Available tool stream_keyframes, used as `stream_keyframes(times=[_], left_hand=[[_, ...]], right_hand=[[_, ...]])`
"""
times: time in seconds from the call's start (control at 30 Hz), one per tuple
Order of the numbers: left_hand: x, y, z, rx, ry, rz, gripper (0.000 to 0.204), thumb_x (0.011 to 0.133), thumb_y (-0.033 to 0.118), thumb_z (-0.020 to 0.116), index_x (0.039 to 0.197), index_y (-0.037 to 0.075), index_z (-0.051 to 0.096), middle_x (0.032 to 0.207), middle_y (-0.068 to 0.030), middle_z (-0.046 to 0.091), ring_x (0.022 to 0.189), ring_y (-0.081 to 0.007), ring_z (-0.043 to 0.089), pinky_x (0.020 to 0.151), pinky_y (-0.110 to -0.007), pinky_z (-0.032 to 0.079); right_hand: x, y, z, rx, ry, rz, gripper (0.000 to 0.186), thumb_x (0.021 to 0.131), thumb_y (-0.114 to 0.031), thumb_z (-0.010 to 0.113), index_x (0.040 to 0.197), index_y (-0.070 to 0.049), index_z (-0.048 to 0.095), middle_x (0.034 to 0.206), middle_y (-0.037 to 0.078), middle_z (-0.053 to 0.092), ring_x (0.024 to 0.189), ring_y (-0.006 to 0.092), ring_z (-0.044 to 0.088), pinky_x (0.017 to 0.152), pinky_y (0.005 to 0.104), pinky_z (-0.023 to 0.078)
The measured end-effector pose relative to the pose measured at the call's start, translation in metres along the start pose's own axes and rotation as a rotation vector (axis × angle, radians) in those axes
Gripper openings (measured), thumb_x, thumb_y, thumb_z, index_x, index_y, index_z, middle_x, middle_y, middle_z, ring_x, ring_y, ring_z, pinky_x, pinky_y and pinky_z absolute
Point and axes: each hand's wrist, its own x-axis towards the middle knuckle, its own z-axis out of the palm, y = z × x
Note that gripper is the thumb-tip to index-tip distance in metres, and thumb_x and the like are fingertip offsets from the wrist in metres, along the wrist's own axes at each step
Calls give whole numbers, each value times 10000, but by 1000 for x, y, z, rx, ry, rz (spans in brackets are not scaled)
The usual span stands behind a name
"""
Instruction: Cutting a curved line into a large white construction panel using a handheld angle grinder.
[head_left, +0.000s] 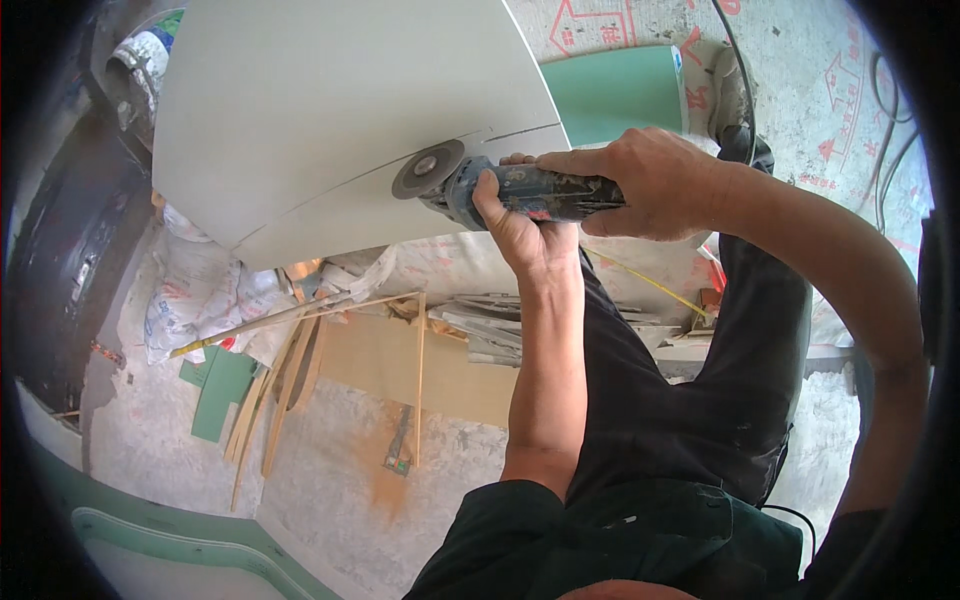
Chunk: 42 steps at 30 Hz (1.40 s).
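Observation:
Both my hands hold a dark blue angle grinder (pixel 545 190), with a thin round disc (pixel 428 170) at its left end. My left hand (pixel 532 240) wraps its front part from below, thumb up against the side near the head. Farther right, my right hand (pixel 665 185) grips the rear of the body from above. Beneath the tool lies a large pale grey panel (pixel 340 90). A dark, thin line (pixel 350 180) crosses the panel slantwise, and the disc sits over it. I cannot tell whether the disc touches the surface or spins.
A green board (pixel 615 92) lies beyond the panel's right edge. A black cable (pixel 740 70) hangs near my right wrist. Wood strips (pixel 290 390), green offcuts (pixel 222 390), a white sack (pixel 190 310) and a yellow tape measure (pixel 650 278) lie about the floor.

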Motion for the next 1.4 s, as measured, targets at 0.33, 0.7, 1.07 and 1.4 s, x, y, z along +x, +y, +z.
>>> stream_keyframes(times=[0.33, 0.7, 1.07, 1.4], left_hand=[[0, -3, 0, 2, 37, 18, 309, 851, 306, 725, 985, 76, 567, 920, -67, 635, 875, -222, 634, 828, -404, 560], [0, -3, 2, -4, 53, 12, 322, 838, 300, 740, 996, 75, 572, 924, -67, 638, 895, -224, 635, 846, -396, 557], [-2, -4, 3, 9, 42, 34, 301, 841, 299, 735, 980, 83, 577, 930, -63, 644, 895, -225, 636, 844, -408, 556], [-4, -7, 6, 21, 37, 50, 351, 848, 294, 705, 1023, 37, 541, 952, -99, 602, 911, -249, 621, 875, -427, 549]], right_hand=[[-1, 0, -1, -26, 9, 3, 692, 775, -203, 743, 1429, -189, 520, 907, 179, 724, 791, 349, 695, 789, 438, 533], [-1, 0, -2, -6, -4, 17, 697, 773, -189, 758, 1429, -192, 522, 954, 189, 721, 831, 355, 695, 807, 441, 528], [-3, -2, -4, -37, 11, -1, 696, 763, -208, 750, 1421, -177, 528, 948, 189, 721, 831, 355, 694, 806, 437, 529], [-4, 3, -3, -20, 3, 18, 660, 760, -207, 747, 1390, -148, 556, 989, 192, 716, 877, 357, 690, 818, 442, 524]])
